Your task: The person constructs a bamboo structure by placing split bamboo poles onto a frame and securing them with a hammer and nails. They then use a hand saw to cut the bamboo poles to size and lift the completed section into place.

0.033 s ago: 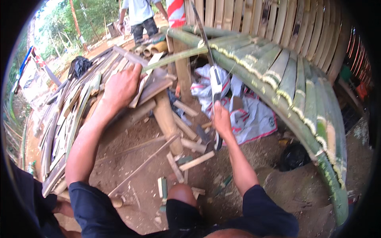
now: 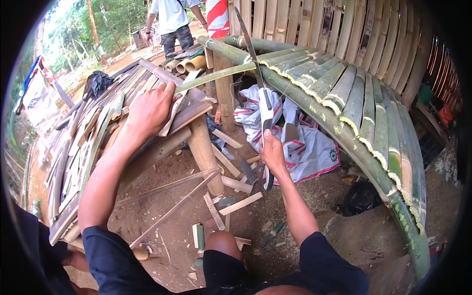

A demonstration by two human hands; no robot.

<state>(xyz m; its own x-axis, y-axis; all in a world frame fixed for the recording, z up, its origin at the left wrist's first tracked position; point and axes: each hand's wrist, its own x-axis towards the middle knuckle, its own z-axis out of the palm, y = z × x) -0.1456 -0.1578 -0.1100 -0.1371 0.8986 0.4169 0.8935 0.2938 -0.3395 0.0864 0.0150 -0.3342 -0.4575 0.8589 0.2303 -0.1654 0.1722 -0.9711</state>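
Observation:
My right hand [image 2: 273, 153] is wrapped round the white-and-black handle of a pruning saw [image 2: 266, 105]. Its long narrow blade points away from me and crosses a thin green bamboo strip [image 2: 216, 75] near the edge of a panel of split bamboo [image 2: 353, 101]. The strip's near end is gripped in the closed fingers of my left hand [image 2: 153, 109], above a heap of bamboo slats [image 2: 93, 132]. The strip's far end reaches the panel's front, where a thick green bamboo pole [image 2: 324, 116] runs under the slats' rough-cut ends.
White sacks [image 2: 309, 152] lie beneath the panel, and bamboo offcuts [image 2: 241, 203] litter the dirt floor. A wooden post [image 2: 204, 147] supports the slat heap. Another person [image 2: 172, 22] stands beyond; part of someone [image 2: 39, 246] shows at lower left. An upright slatted bamboo wall [image 2: 314, 29] closes the back right.
The saw and my right hand have come slightly toward me, the blade still across the strip. My left hand keeps its hold. The whole view has shifted a little.

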